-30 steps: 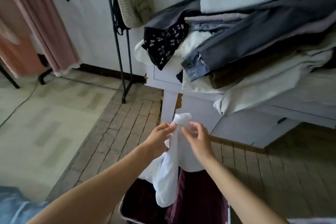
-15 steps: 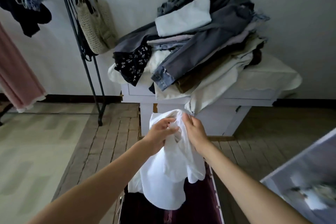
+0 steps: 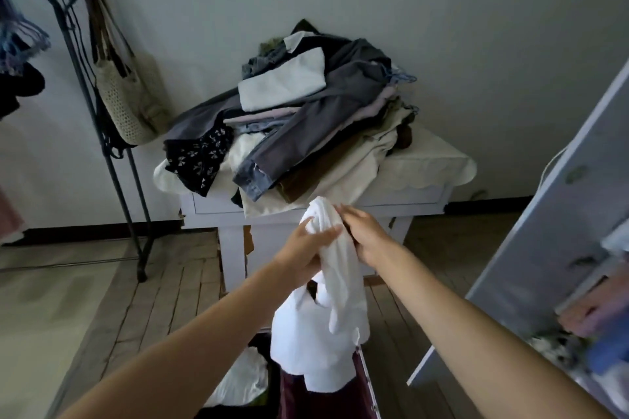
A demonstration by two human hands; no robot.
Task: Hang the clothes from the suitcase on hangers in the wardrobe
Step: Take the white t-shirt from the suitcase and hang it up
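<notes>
- My left hand (image 3: 306, 248) and forearm are bare, no sleeve showing.
- My right hand (image 3: 366, 238) and forearm are bare too, without watch or ring.

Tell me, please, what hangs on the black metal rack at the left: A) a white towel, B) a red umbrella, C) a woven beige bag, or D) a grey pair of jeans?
C: a woven beige bag hangs by its straps from the black metal rack, beside the table's clothes pile.
</notes>
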